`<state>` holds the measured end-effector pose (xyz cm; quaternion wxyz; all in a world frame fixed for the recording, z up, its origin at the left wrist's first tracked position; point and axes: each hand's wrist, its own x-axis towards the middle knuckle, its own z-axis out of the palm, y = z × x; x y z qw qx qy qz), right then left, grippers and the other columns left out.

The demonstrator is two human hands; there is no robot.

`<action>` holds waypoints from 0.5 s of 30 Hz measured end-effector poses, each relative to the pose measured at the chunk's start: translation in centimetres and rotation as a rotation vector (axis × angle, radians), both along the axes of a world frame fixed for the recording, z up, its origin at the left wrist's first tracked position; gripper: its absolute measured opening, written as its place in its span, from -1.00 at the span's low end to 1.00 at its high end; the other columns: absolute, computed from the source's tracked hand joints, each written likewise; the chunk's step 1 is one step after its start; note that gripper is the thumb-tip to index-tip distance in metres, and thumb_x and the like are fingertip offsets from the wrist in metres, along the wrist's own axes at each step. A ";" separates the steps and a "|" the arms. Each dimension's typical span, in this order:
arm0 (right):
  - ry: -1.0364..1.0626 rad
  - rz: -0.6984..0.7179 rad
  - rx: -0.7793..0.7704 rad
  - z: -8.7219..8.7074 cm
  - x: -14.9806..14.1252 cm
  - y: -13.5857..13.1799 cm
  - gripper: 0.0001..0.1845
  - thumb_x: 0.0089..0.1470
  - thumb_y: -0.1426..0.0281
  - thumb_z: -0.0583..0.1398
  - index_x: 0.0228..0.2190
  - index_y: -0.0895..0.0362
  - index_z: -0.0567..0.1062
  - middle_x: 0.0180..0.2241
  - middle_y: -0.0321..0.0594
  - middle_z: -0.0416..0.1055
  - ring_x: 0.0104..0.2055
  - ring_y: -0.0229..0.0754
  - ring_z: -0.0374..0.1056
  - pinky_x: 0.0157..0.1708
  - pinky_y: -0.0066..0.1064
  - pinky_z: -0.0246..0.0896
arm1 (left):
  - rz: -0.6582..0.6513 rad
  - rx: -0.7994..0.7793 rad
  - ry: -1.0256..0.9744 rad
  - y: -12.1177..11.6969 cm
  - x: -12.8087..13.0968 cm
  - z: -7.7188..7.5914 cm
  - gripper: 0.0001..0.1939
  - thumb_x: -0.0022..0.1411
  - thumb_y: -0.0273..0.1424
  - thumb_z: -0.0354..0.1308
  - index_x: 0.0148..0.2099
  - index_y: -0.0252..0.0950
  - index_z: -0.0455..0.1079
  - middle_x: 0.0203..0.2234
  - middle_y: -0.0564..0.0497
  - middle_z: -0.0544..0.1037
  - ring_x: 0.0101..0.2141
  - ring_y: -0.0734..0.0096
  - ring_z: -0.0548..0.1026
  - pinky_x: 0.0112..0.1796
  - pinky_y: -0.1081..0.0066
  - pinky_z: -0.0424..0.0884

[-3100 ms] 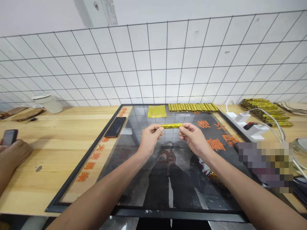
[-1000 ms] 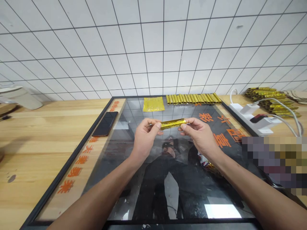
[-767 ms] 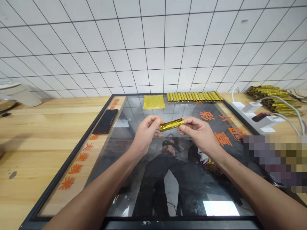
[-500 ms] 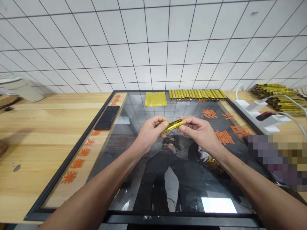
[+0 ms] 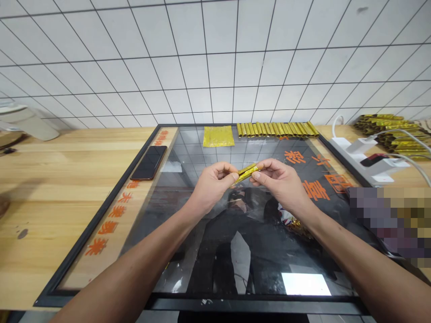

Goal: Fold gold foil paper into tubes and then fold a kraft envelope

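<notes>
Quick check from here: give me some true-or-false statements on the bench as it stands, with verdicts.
The left hand and right hand both pinch one small gold foil strip: true.
A row of gold foil tubes lies along the far edge of the glass-topped frame: true.
The phone lies beside the right hand: false, it lies by the frame's left edge, apart from both hands.
The white power strip sits on the glass: false, it sits on the wooden table right of the frame.

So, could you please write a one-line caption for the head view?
The left hand and right hand pinch a gold foil strip above a glass panel, with gold foil rolls beyond.
</notes>
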<state>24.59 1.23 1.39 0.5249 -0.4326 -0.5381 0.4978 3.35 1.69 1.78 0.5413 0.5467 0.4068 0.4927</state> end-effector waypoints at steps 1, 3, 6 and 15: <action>-0.002 -0.002 0.002 0.0 0.0 0.0 -0.55 -0.07 0.08 0.58 -0.28 0.07 0.62 -0.39 -0.24 0.64 -0.38 -0.16 0.56 -0.27 -0.25 0.57 | -0.002 0.002 0.002 0.0 0.0 0.0 -0.84 0.15 -0.30 0.43 -0.30 -0.25 0.58 -0.40 0.00 0.58 -0.40 0.41 0.50 -0.31 0.40 0.47; 0.002 -0.003 0.005 0.0 -0.1 0.0 -0.56 -0.06 0.08 0.58 -0.29 0.07 0.62 -0.38 -0.23 0.64 -0.38 -0.16 0.56 -0.27 -0.26 0.57 | -0.007 0.002 -0.006 0.0 0.0 -0.1 -0.84 0.14 -0.31 0.43 -0.28 -0.25 0.57 -0.40 0.01 0.58 -0.39 0.42 0.50 -0.30 0.40 0.47; 0.018 0.002 0.018 0.0 -0.1 0.1 -0.58 -0.06 0.10 0.58 -0.30 0.07 0.63 -0.37 -0.23 0.65 -0.38 -0.16 0.56 -0.28 -0.27 0.57 | -0.003 -0.004 -0.010 0.0 0.1 -0.1 -0.84 0.13 -0.32 0.43 -0.28 -0.25 0.56 -0.40 0.02 0.57 -0.38 0.40 0.50 -0.30 0.39 0.48; 0.009 0.002 0.000 0.1 -0.1 0.1 -0.56 -0.09 0.08 0.59 -0.32 0.07 0.62 -0.34 -0.21 0.66 -0.37 -0.16 0.56 -0.26 -0.25 0.58 | -0.019 0.039 0.018 -0.2 0.1 -0.2 -0.91 0.19 -0.36 0.40 -0.29 -0.23 0.57 -0.38 0.02 0.60 -0.39 0.43 0.50 -0.31 0.41 0.41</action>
